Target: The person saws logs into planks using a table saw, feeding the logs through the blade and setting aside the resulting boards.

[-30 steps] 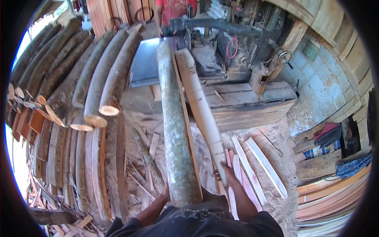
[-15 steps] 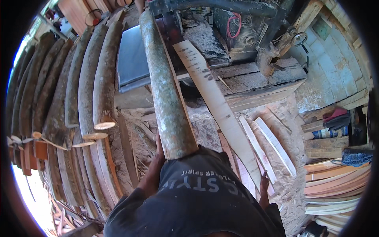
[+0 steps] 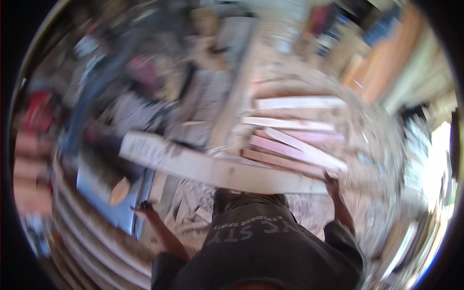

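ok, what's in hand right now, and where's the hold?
The right hand holds the long pale board by its end at the picture's right. The left hand holds nothing visible.

The left hand (image 3: 144,208) extends outward, loosely unfolded; the right hand (image 3: 331,181) is clasped.

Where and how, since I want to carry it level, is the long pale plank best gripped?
Probably the plank is best taken by its left end, coming from the person's left, grip across its width: it is long and flat, runs crosswise, and the right hand is at its other end.
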Demonstrator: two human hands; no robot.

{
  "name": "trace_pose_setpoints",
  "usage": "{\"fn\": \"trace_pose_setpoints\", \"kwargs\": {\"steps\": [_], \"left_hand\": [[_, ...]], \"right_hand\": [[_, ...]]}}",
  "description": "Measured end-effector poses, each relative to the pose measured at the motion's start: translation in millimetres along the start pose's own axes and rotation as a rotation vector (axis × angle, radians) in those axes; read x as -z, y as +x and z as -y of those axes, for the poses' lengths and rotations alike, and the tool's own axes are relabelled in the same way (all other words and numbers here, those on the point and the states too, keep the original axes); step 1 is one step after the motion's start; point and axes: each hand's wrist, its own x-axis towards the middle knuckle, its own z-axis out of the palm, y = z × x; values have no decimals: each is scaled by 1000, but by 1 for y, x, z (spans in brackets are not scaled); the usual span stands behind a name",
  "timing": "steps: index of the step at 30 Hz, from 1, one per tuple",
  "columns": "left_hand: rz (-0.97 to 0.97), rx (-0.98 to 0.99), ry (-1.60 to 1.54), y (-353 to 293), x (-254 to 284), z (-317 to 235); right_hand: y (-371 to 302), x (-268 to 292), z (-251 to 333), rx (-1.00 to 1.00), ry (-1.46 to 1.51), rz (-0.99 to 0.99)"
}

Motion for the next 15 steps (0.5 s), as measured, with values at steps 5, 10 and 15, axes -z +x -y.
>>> {"fn": "trace_pose_setpoints", "kwargs": {"steps": [5, 10, 15], "left_hand": [[821, 313, 154, -82, -105, 126], [1451, -873, 671, -236, -99, 265], [1122, 1125, 567, -608, -52, 342]], "right_hand": [[-19, 42, -48, -310, -6, 37], [-65, 206, -172, -358, -575, 106], [-42, 471, -233, -1048, -776, -447]]}}
